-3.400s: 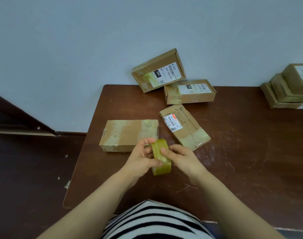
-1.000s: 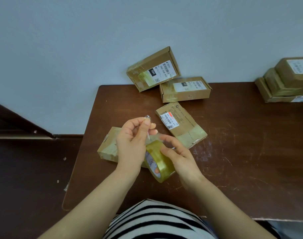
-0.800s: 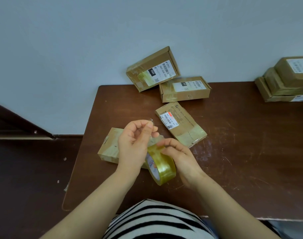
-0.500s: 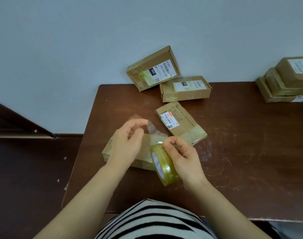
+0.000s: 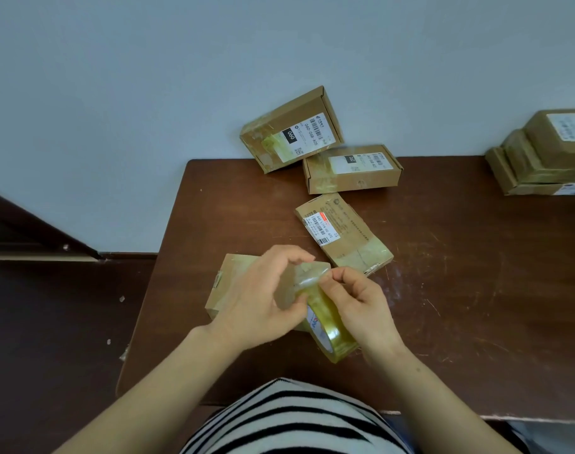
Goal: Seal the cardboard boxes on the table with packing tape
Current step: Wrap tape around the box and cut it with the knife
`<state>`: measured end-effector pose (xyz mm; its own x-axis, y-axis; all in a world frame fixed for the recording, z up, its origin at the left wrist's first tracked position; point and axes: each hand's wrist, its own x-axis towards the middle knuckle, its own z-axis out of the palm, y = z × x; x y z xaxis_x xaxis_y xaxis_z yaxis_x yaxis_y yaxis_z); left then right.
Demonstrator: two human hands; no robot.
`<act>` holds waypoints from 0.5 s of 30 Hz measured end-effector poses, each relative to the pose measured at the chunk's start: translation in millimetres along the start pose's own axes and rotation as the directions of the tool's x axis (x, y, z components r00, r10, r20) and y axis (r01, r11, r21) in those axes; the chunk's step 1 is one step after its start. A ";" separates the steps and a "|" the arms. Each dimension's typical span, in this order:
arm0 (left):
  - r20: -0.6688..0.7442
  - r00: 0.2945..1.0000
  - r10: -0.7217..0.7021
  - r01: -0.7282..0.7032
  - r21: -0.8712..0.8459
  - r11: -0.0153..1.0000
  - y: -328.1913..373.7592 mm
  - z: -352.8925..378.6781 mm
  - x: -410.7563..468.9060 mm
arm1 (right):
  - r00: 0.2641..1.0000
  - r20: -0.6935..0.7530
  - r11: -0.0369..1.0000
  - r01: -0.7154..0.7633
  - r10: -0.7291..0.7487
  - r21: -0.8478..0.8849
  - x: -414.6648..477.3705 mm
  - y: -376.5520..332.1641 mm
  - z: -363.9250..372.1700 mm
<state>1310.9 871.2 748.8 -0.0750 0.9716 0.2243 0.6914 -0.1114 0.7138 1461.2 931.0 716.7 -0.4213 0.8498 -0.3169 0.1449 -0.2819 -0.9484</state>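
A yellowish roll of clear packing tape point(image 5: 328, 329) stands on edge at the near middle of the brown table point(image 5: 459, 273). My right hand point(image 5: 358, 306) grips the roll from the right. My left hand point(image 5: 263, 299) pinches the pulled-out tape strip point(image 5: 309, 276) just above the roll. Behind my left hand lies a flat cardboard box point(image 5: 233, 283), partly hidden. A second box with a red-edged label point(image 5: 345, 232) lies slanted behind my hands.
Two labelled boxes sit at the table's far edge: one leaning on the wall point(image 5: 291, 129), one flat point(image 5: 353, 168). A stack of boxes point(image 5: 541, 155) stands at the far right. The table's left edge drops to a dark floor point(image 5: 50, 322).
My left hand has pulled a short strip of tape free from the roll and come back down close to my right hand. The roll shifted slightly right and stays in my right hand.
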 end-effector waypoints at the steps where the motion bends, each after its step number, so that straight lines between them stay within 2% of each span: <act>1: -0.037 0.995 -0.092 0.089 -0.074 0.993 3.0 2.7 0.6 | 1.000 -0.008 1.000 0.003 -0.004 -0.008 -0.3 0.0 -0.3; 3: -0.132 0.944 -0.303 0.255 -0.292 0.922 7.5 6.1 6.4 | 1.000 -0.026 1.000 -0.001 0.000 -0.021 -1.2 -0.4 -0.4; 4: -0.148 0.898 -0.414 0.317 -0.433 0.844 10.2 6.7 10.6 | 1.000 -0.028 1.000 -0.005 0.004 -0.025 -1.3 -0.4 -0.2; 6: -0.105 0.810 -0.576 0.391 -0.636 0.666 14.2 7.0 16.8 | 1.000 -0.025 1.000 -0.007 0.006 -0.027 -1.8 -1.0 -0.1; 8: -0.049 0.755 -0.654 0.440 -0.701 0.561 14.4 5.9 18.3 | 1.000 -0.025 1.000 -0.007 0.006 -0.022 -2.3 -2.6 -0.5; 10: -0.039 0.758 -0.651 0.460 -0.675 0.576 13.6 3.8 17.9 | 1.000 -0.020 1.000 -0.005 0.005 -0.020 -2.8 -3.8 -0.9; 15: -0.024 0.831 -0.556 0.445 -0.570 0.691 11.1 0.8 16.5 | 0.999 -0.032 1.000 -0.008 0.007 -0.007 -3.8 -5.4 -1.2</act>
<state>1317.9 886.2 759.8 -0.4636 0.8645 -0.1943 0.0346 0.2367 0.9710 1463.1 929.8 723.0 -0.3912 0.8615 -0.3236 0.1540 -0.2854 -0.9460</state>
